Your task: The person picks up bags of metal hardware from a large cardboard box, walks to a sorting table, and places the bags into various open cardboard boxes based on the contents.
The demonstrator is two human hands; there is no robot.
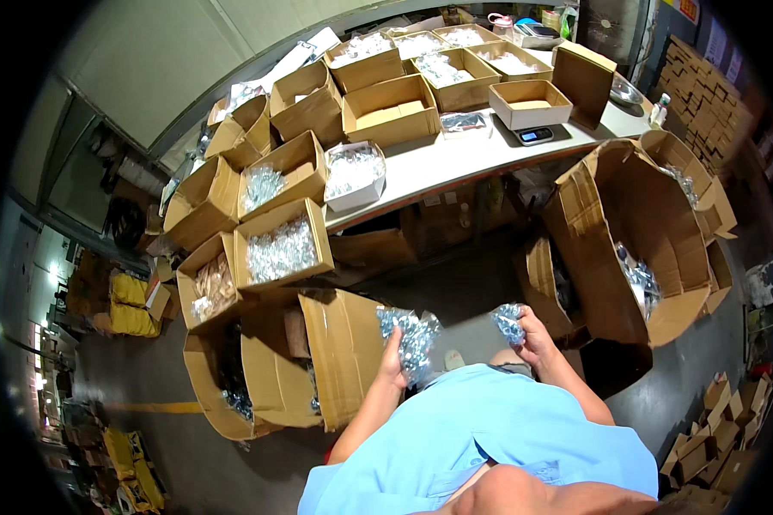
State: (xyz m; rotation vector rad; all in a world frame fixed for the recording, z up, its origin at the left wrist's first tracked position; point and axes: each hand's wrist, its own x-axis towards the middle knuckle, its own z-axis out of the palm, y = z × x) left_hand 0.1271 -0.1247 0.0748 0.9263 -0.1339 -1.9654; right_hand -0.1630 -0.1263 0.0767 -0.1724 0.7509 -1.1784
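In my left hand (392, 365) is a clear plastic bag of small shiny metal parts (410, 336), gripped along its left side. My right hand (537, 340) is closed on a smaller clear bag of similar bluish metal parts (508, 324). Both bags are held up in front of my body, apart from each other. What kind of parts they are is too small to make out. A tall cardboard flap (348, 348) of an open box stands just left of the left bag. To the right of my right hand is a large open carton (597, 227) with clear bags of parts (637, 279) inside.
A white table (455, 159) crosses ahead, bearing open cardboard boxes, a digital scale (534, 136) with a shallow box (531, 105) on it, and a white box of small parts (355, 176). A box of bagged parts (282, 249) sits at left. Flattened cartons (713, 429) lie lower right.
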